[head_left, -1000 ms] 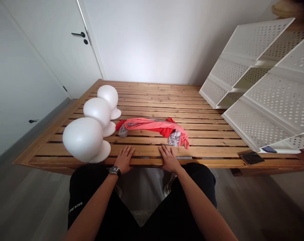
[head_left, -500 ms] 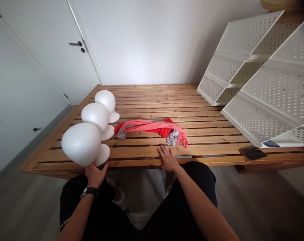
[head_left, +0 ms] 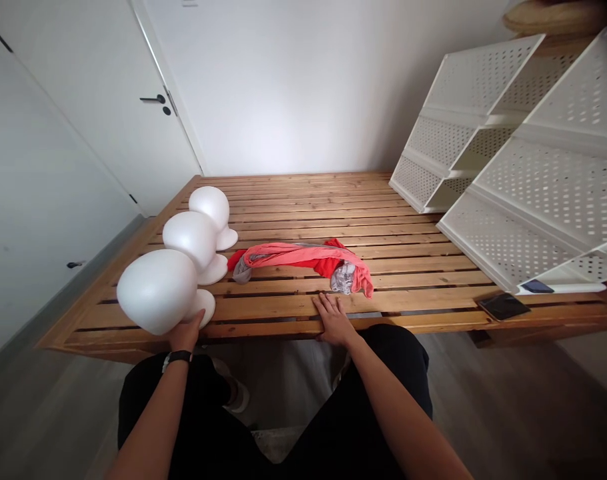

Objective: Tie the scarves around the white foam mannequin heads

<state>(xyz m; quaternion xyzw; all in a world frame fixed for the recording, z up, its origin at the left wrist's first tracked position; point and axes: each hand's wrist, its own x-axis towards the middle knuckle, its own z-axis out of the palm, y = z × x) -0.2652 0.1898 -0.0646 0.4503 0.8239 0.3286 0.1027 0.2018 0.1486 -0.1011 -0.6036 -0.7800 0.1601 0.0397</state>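
Note:
Three smooth white foam mannequin heads on round bases stand in a row along the left of the slatted wooden bench. My left hand (head_left: 185, 331) is wrapped around the neck of the nearest mannequin head (head_left: 156, 291), its fingers partly hidden behind it. Behind that one are the middle mannequin head (head_left: 189, 239) and the farthest mannequin head (head_left: 208, 207). My right hand (head_left: 335, 321) lies flat with fingers spread on the bench's front edge, holding nothing. Just beyond its fingertips is a loose bunch of red, coral and grey cloths (head_left: 296, 255), stretched out sideways.
The slatted bench (head_left: 293, 217) reaches back to a white wall. White perforated racks (head_left: 543, 173) stand on its right side, with a dark phone (head_left: 503, 306) near the front edge beside them. A door with a black handle (head_left: 153, 99) is at back left.
My left hand has moved up and in around the neck of the nearest mannequin head, which has shifted slightly left. My right hand stays in place. The camera view has tilted a little.

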